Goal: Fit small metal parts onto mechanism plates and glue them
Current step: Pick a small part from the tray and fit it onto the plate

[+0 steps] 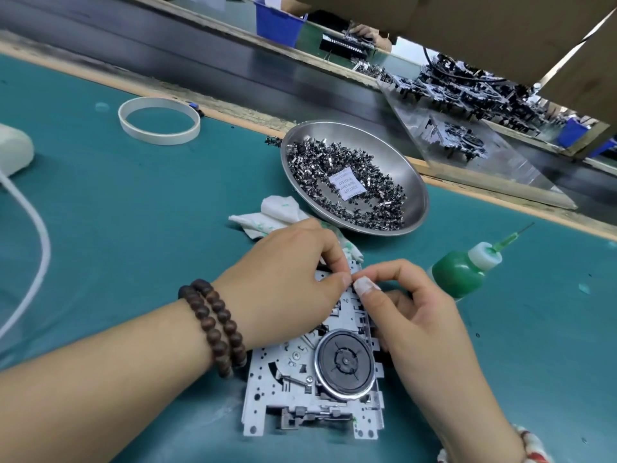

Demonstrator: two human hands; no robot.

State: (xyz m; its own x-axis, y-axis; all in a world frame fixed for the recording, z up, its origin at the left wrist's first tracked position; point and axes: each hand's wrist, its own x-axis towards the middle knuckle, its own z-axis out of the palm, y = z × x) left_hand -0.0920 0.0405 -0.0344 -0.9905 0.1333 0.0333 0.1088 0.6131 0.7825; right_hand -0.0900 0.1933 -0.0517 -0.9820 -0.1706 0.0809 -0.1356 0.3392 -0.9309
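Mechanism plate [300,372] on green desk [133,202], both hands at its far end.
Left hand [283,279] and right hand [417,315], fingers curled, pinch at the plate's upper edge; whatever small part they hold is hidden. Around: crumpled cloth [270,217] behind the hands, green glue bottle [464,270] right, white ring [159,120] far left. Steel bowl [410,182] holds small metal parts [340,175] and a paper sachet [349,187].

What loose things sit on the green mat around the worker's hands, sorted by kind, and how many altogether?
Mechanism plate: 1
Steel bowl of small metal parts: 1
Green glue bottle: 1
White tape ring: 1
Crumpled white cloth: 1
Total: 5
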